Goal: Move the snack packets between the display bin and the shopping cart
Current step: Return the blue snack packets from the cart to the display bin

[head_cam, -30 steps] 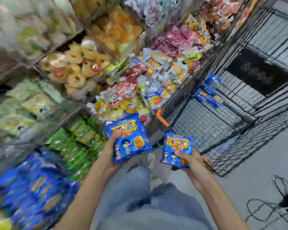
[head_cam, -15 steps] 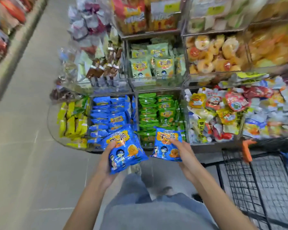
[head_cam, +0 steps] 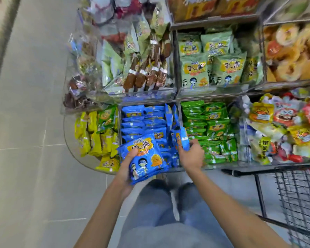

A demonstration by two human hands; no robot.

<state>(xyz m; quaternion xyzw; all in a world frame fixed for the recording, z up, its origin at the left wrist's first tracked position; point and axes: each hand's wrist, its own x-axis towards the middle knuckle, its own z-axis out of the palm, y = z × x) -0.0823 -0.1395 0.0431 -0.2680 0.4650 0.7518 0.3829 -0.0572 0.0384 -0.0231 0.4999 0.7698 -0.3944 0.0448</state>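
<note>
My left hand [head_cam: 127, 167] grips a blue snack packet [head_cam: 145, 157] face up, just over the front edge of the display bin [head_cam: 120, 126] that is packed with matching blue packets [head_cam: 138, 120]. My right hand [head_cam: 191, 155] holds a second blue packet [head_cam: 181, 138] on edge, standing upright at the bin's right side among the stacked ones. The black wire shopping cart [head_cam: 297, 197] shows only partly at the lower right.
Green packets [head_cam: 207, 126] fill the neighbouring bin on the right, yellow ones [head_cam: 95, 133] the curved end bin on the left. Pale green packets [head_cam: 209, 63] and mixed sweets sit on the shelf above. Grey tiled floor [head_cam: 29, 122] spreads to the left; my legs are below.
The view swung from the cart to the shelf. Both hands carried their blue packets forward to the blue bin, and the right-hand packet turned from flat to upright inside it.
</note>
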